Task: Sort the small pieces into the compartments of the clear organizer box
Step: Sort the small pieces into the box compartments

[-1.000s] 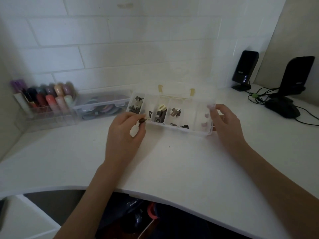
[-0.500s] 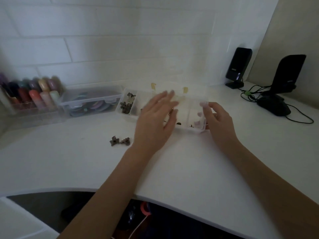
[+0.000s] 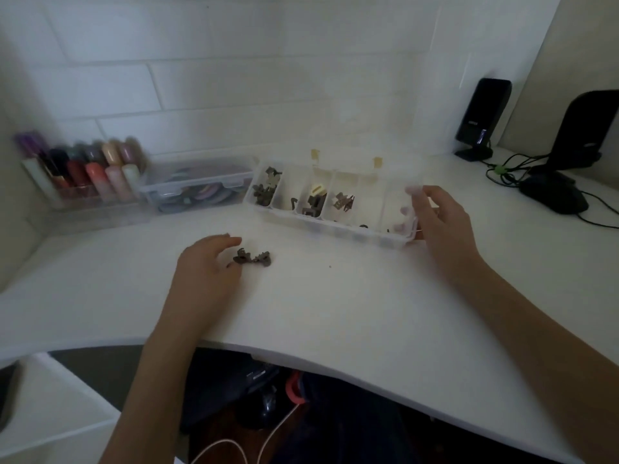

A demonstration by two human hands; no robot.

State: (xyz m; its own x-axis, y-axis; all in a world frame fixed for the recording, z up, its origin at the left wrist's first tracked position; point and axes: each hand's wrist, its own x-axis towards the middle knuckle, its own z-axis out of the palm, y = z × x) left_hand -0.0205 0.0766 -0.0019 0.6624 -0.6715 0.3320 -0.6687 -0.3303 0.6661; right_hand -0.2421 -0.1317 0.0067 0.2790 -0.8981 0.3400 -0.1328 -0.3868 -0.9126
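Observation:
The clear organizer box (image 3: 335,226) lies open on the white desk (image 3: 335,296), its lid leaning back toward the wall. Dark small pieces (image 3: 264,189) fill its leftmost compartment. Beige and dark pieces (image 3: 315,199) sit in the middle one, brownish ones (image 3: 343,200) to their right, and pinkish bits at the far right. My right hand (image 3: 442,229) grips the box's right end, thumb over the rim. A few loose dark pieces (image 3: 254,257) lie on the desk left of the box. My left hand (image 3: 207,262) rests beside them, its loosely curled fingertips touching the leftmost piece.
A rack of nail polish bottles (image 3: 90,175) and a clear lidded box (image 3: 197,185) stand at the back left. Two black speakers (image 3: 482,118) (image 3: 586,128), a dark mouse (image 3: 552,195) and cables sit at the back right. The desk's curved front edge runs below my arms.
My left hand went from the box's left end, across the compartments, then back left and down to the loose pieces on the desk. My right hand stayed on the box's right end.

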